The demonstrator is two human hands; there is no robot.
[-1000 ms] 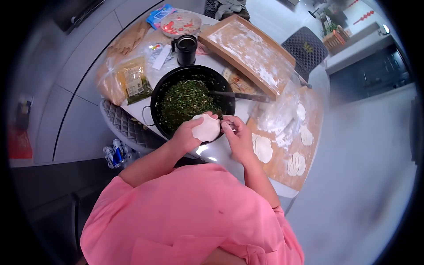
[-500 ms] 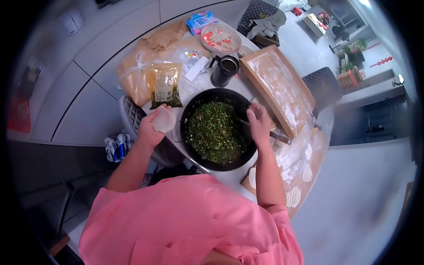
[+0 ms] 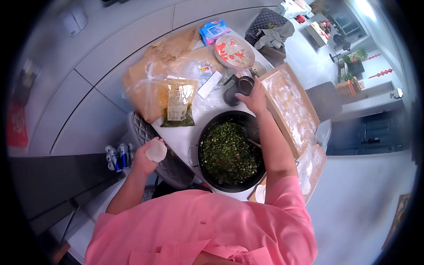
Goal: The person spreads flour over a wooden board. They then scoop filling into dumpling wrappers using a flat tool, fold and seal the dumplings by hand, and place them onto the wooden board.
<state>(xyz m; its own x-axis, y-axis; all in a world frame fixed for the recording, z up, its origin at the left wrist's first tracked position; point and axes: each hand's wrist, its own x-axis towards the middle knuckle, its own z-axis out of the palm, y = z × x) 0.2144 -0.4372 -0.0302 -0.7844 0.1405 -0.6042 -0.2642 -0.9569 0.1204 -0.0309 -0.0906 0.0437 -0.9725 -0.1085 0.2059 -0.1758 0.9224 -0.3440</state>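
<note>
A round white dumpling wrapper (image 3: pixel 156 151) rests in my left hand (image 3: pixel 144 158), held by the fingers to the left of the pot. My right hand (image 3: pixel 255 99) is at the dark mug (image 3: pixel 238 90), its thumb on the near side and its fingers round the right side, partly hidden. The wide black pot (image 3: pixel 204 170) below holds chopped green filling (image 3: pixel 230 152). A spoon handle (image 3: pixel 255 143) leans at the pot's right side, close to my right forearm.
Behind the pot lie a bag of green food (image 3: pixel 178 104), a brown paper bag (image 3: pixel 143 88), blue wipes (image 3: pixel 214 31) and a bowl with red patches (image 3: pixel 235 52). A floured wooden tray (image 3: pixel 289 106) stands right. A quilted chair (image 3: pixel 165 165) is at the left.
My right hand has left the spoon in the pot and moved up to the mug. My left hand still holds the wrapper, now slightly lower. The camera view has shifted.
</note>
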